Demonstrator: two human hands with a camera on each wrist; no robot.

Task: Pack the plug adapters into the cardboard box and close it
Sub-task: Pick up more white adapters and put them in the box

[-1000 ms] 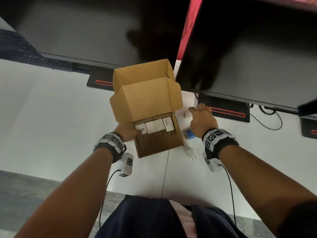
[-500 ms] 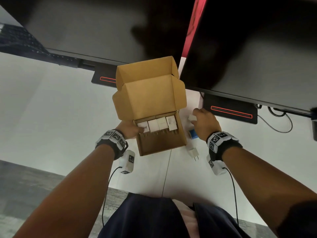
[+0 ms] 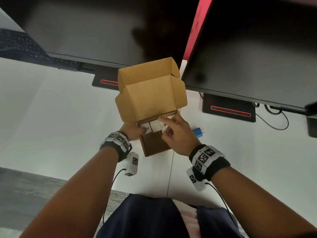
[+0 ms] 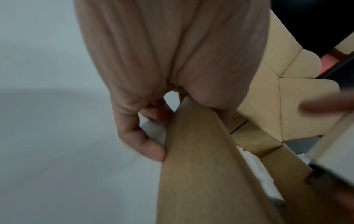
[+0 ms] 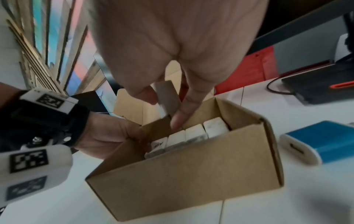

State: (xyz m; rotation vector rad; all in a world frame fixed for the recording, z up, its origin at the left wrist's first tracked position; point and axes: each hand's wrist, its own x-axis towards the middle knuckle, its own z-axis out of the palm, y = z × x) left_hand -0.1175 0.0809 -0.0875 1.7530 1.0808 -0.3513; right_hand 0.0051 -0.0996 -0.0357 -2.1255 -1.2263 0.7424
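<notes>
The right hand (image 3: 178, 134) has moved from the surface (image 3: 51, 117) beside the cardboard box (image 3: 154, 146) to above its open top, and the white adapter that lay near the blue one is gone from there. Thumb and fingers of this hand pinch a white plug adapter (image 5: 167, 97) over the box's far end. Inside, a row of white plug adapters (image 5: 191, 136) stands against the far wall, side by side. The left hand (image 3: 133, 133) grips the box's left wall, fingers curled outside, thumb inside. The lid (image 3: 151, 98) stands raised at the far side. A blue plug adapter (image 3: 198, 132) lies on the surface just right of the box, apart from it. Two dark monitors (image 3: 257, 48) overhang the far edge.
</notes>
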